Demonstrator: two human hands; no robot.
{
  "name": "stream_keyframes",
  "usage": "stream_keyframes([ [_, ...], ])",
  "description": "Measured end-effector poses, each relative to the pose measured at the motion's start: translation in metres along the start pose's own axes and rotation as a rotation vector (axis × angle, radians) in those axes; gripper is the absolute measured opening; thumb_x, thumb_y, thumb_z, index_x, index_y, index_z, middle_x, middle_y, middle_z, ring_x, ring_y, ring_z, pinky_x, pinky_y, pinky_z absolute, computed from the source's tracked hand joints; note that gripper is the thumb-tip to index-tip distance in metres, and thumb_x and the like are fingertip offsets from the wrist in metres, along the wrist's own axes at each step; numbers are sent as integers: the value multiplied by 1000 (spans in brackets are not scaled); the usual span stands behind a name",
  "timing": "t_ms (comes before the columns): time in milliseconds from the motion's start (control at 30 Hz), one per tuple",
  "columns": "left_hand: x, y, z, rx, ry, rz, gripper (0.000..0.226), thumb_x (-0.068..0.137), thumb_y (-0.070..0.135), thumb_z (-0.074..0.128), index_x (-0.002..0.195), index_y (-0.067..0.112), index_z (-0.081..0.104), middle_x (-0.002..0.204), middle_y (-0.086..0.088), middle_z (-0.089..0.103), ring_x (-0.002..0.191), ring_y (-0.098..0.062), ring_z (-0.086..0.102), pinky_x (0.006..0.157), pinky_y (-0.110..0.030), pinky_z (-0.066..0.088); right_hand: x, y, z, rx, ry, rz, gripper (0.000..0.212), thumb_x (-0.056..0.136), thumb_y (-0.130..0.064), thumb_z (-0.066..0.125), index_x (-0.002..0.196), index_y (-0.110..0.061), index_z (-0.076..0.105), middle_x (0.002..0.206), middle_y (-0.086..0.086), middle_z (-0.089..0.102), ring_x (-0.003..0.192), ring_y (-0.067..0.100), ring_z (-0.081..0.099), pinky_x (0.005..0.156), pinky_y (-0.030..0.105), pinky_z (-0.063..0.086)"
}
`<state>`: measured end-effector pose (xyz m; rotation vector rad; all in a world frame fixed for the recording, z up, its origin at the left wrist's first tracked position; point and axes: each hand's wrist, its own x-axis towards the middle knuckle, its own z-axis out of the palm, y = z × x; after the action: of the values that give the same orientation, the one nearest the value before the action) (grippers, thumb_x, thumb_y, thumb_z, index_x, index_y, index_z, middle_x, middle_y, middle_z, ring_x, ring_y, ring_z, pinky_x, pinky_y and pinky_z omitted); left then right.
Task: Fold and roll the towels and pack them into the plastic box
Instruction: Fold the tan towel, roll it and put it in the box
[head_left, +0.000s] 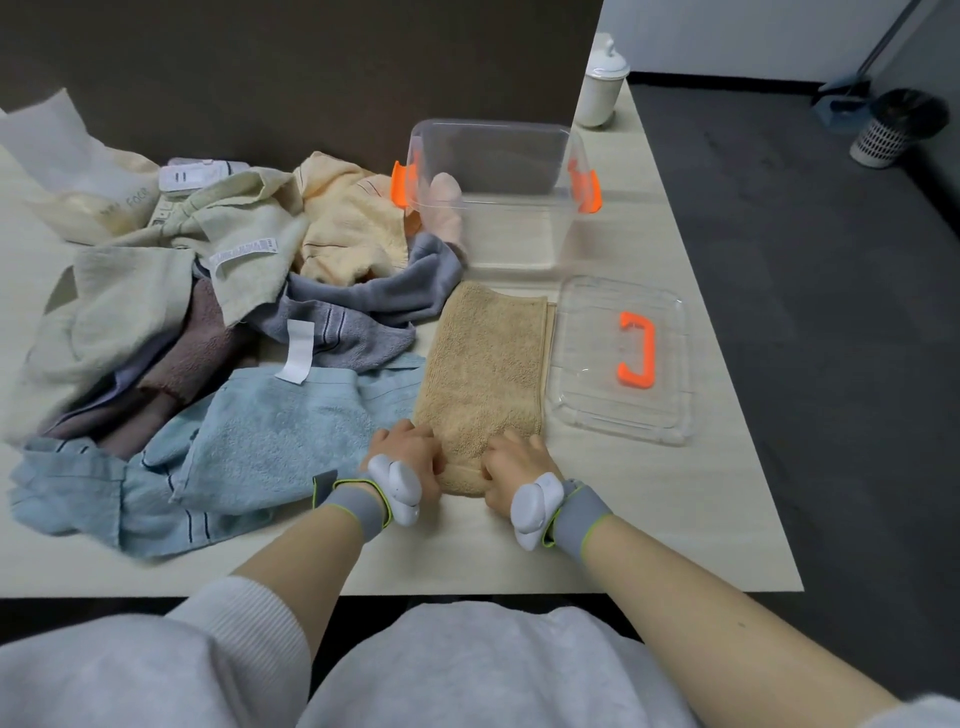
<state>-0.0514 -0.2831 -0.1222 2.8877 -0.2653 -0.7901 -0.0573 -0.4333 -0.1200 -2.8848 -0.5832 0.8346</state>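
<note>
Folded tan terry towel (485, 374) lies as a long strip on the pale wooden table (649, 519), running away from the person, just left of the clear plastic lid with orange handle (623, 358), which lies flat on the table. Left hand (405, 452) and right hand (511, 462) both sit on the near end of the tan towel, side by side, fingers curled down over the near edge, which is bunched up into a small roll. Fingertips are mostly buried in the cloth, so exact pinch cannot be told. Each wrist carries a grey band with a white sensor pod.

Clear plastic box with orange side latches (498, 192) stands upright beyond the tan towel's far end, near the back wall. A rolled pink towel (448, 208) stands inside it at the left end.

Left of the tan towel is a loose heap: light blue towel (270, 441) nearest, grey striped towel (363, 312) behind it, peach towel (348, 218), cream towel (156, 291), mauve towel (202, 343). White lidded jar (602, 88) at the far table corner. Perforated waste bin (893, 130) on the dark floor, far right.
</note>
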Motion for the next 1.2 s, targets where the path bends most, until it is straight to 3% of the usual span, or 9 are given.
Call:
stream_keyframes([
  [133, -4, -4, 2, -19, 42, 51, 38, 76, 7, 50, 109, 24, 59, 117, 7, 56, 117, -19, 40, 90, -24, 25, 5, 3, 2, 43, -10, 37, 29, 93, -14, 43, 114, -12, 63, 130, 4, 44, 129, 23, 31, 104, 37, 25],
  [300, -1, -2, 1, -7, 46, 52, 32, 91, 17, 43, 115, 25, 63, 118, 7, 61, 123, -18, 39, 100, -26, 25, 9, 8, 3, 29, -54, 101, 30, 97, -15, 38, 118, -14, 59, 133, 2, 43, 130, 22, 30, 99, 37, 28],
  [400, 2, -2, 5, -108, 4, -55, 30, 94, 22, 42, 114, 29, 64, 119, 0, 59, 121, -26, 44, 100, -26, 29, 9, 10, 0, 84, -38, 127, 30, 98, -14, 33, 121, -15, 52, 132, 3, 49, 128, 22, 36, 100, 38, 28],
  [467, 3, -1, 5, -205, 0, -141, 28, 94, 26, 45, 117, 29, 62, 120, -5, 58, 117, -30, 50, 99, -29, 37, 10, 11, 1, 175, -6, 146, 21, 97, -12, 33, 110, -21, 48, 127, 5, 54, 121, 23, 46, 98, 38, 30],
  [533, 5, 1, 5, -290, 41, -159, 22, 93, 23, 48, 111, 22, 60, 115, -4, 61, 109, -27, 56, 92, -30, 42, 10, 12, 1, 243, 50, 159, 14, 96, -11, 37, 98, -24, 42, 123, 7, 54, 116, 25, 49, 95, 36, 31],
  [667, 7, 3, 3, -358, 148, -157, 10, 91, 11, 50, 88, 21, 48, 98, -1, 44, 88, -23, 49, 73, -24, 32, 6, 16, 1, 156, 160, 90, 23, 95, -15, 43, 109, -13, 61, 123, 8, 48, 123, 24, 38, 96, 35, 29],
  [867, 11, 3, 5, -111, 196, -114, 26, 91, 13, 47, 108, 21, 65, 118, 2, 57, 116, -21, 44, 88, -27, 33, -7, 18, 5, 40, 139, -65, 31, 90, -27, 51, 113, -11, 64, 123, 5, 46, 125, 22, 33, 95, 34, 24],
  [1100, 1, 5, 0, -41, 173, -30, 27, 87, 25, 53, 112, 29, 63, 119, 7, 51, 117, -18, 39, 90, -25, 23, 14, 15, -11, 163, -42, 127, 30, 92, -12, 44, 114, -15, 64, 136, 3, 42, 132, 22, 28, 104, 36, 26],
  [1200, 3, 4, -3, -16, 123, -34, 29, 92, 24, 46, 116, 29, 61, 123, 8, 51, 122, -18, 37, 97, -28, 24, 17, 15, -15, 161, -88, 157, 23, 92, -11, 43, 97, -19, 64, 137, 3, 41, 133, 21, 29, 104, 36, 26],
])
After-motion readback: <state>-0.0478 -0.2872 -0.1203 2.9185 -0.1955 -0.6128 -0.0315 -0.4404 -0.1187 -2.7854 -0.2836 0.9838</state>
